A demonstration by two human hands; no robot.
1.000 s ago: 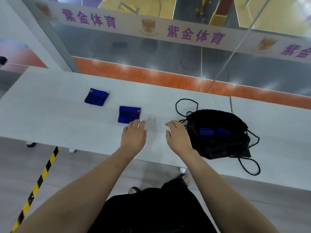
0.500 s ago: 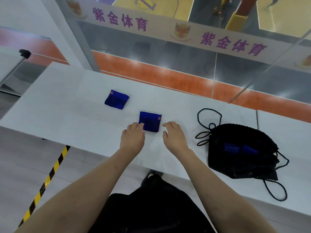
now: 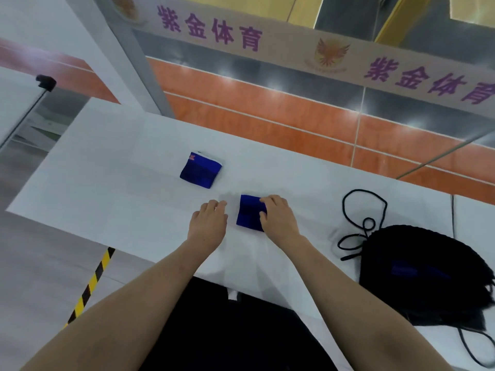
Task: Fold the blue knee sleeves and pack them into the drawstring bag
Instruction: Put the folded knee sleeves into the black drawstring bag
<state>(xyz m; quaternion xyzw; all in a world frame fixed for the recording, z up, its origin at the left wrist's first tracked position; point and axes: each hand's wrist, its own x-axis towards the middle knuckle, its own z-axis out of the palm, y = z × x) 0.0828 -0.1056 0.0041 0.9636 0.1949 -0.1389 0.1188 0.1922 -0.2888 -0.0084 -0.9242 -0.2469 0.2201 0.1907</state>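
At the lower left of the frame a strip of yellow-and-black hazard tape (image 3: pixel 91 283) runs across the grey floor, beside the near edge of the long white worktop (image 3: pixel 112 188). Left of centre, in the middle of the frame, a folded dark blue fabric knee sleeve with a small red mark and a white edge (image 3: pixel 201 170) lies flat on the worktop, apart from both hands. Below and slightly right of it, the left hand (image 3: pixel 207 226) rests palm down on the bare surface with fingers loosely bent; its grip is relaxed and holds nothing, and it sits just beside a second folded dark blue knee sleeve (image 3: pixel 249 213) without clearly touching it. The right hand (image 3: pixel 278 219) covers the right part of that second sleeve, fingers curled over its far edge and thumb on its near side, so its grip holds the sleeve against the worktop. Further right, a black cord (image 3: pixel 364 223) lies looped on the worktop, leading to the black fabric drawstring bag (image 3: pixel 428 277) at the right edge of the frame. Inside the bag's opening, more blue fabric (image 3: pixel 404 270) shows dimly. Along the top of the frame a pale banner with purple characters (image 3: pixel 211 29) hangs above an orange and grey court floor.
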